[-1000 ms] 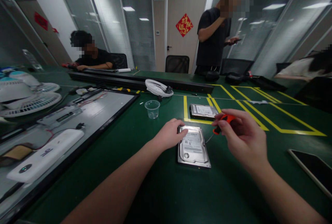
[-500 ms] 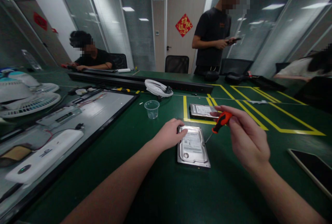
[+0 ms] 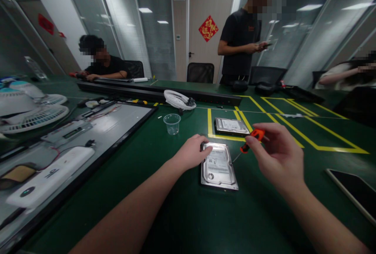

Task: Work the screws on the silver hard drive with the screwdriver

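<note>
A silver hard drive lies flat on the green table, its label facing up. Gripping its far left corner is my left hand, thumb on top and the other fingers over the far edge. My right hand holds an orange and black screwdriver between thumb and fingers. The screwdriver slants down to the left, with its tip at the right edge of the drive. Just beyond, a second hard drive rests inside a yellow tape outline.
A clear plastic cup and a white fan part stand beyond my left hand. To the left lies a large panel bearing a white power strip. At right is a phone. Other people are around the table.
My right hand's fingers have shifted and turned around the screwdriver handle, and the thumb now shows on its near side. The drive and my left hand stay put.
</note>
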`<state>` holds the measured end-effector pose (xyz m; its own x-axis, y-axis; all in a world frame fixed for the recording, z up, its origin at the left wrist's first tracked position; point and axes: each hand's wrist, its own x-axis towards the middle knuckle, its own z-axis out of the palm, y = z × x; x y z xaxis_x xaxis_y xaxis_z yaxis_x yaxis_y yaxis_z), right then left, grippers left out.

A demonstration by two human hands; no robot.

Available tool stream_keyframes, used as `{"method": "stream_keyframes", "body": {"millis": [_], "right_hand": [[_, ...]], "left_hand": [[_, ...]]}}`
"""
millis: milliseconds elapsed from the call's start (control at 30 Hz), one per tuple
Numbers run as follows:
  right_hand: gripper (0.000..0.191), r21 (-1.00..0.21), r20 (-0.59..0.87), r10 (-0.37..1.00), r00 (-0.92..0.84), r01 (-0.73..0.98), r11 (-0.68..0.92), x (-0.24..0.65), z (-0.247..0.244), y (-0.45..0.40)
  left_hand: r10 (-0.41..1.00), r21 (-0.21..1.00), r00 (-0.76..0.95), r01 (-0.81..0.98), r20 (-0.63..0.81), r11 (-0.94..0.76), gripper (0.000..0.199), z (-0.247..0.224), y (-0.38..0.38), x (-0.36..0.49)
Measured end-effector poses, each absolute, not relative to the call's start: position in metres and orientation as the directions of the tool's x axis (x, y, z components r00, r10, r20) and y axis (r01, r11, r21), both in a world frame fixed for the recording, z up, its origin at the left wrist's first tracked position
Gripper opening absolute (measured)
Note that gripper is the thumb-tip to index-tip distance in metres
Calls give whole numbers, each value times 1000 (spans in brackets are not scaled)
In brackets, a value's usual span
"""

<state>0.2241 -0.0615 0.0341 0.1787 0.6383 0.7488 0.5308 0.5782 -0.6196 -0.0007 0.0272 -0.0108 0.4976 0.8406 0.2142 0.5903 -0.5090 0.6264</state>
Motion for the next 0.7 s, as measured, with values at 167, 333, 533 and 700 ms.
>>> {"method": "stream_keyframes", "body": {"millis": [167, 333, 533, 700], "right_hand": [[20, -614, 751, 639, 169, 534, 581, 223, 39, -66], [25, -696, 692, 696, 192, 436, 571, 221, 39, -67], [24, -694, 698, 692, 181, 409, 593, 220, 37, -66], [27, -671, 712, 684, 155, 437, 599, 220, 37, -64]], "left_hand": [[832, 619, 504, 583, 234, -527, 34, -12, 28, -1], [837, 620, 501, 591, 219, -516, 34, -12, 28, -2], [828, 605, 507, 589, 239, -535, 32, -13, 29, -1], [835, 613, 501, 592, 229, -523, 34, -13, 29, -1]]}}
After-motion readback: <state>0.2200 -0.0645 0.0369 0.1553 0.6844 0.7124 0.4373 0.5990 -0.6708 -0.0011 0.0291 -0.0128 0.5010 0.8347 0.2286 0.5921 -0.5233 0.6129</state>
